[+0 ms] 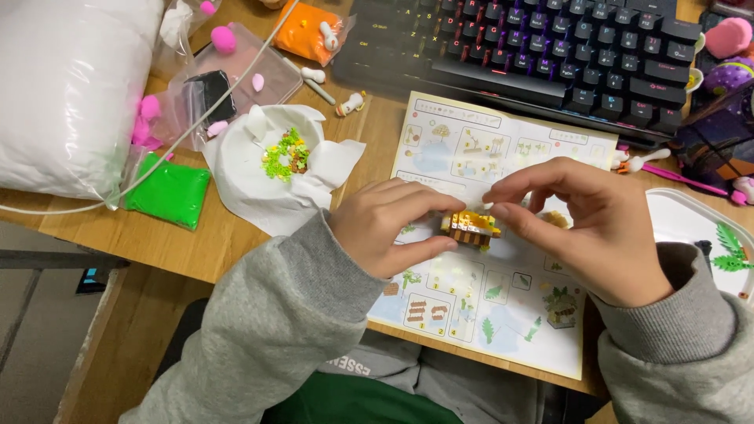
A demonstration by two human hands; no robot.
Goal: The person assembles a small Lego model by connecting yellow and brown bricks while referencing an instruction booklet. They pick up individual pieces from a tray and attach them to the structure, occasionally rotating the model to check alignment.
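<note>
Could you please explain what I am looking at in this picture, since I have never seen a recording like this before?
There is no machine here: a camera worn on a person's head looks down at their own two bare hands, in grey sleeves. The left hand pinches a small yellow and brown brick model, while the right hand brings its fingertips to the model's top. Beneath them, on the wooden desk, lies a picture instruction sheet. Around it are a black keyboard, a white tissue holding tiny green pieces, a green bag, an orange bag, and a white tray with green leaf parts.
</note>
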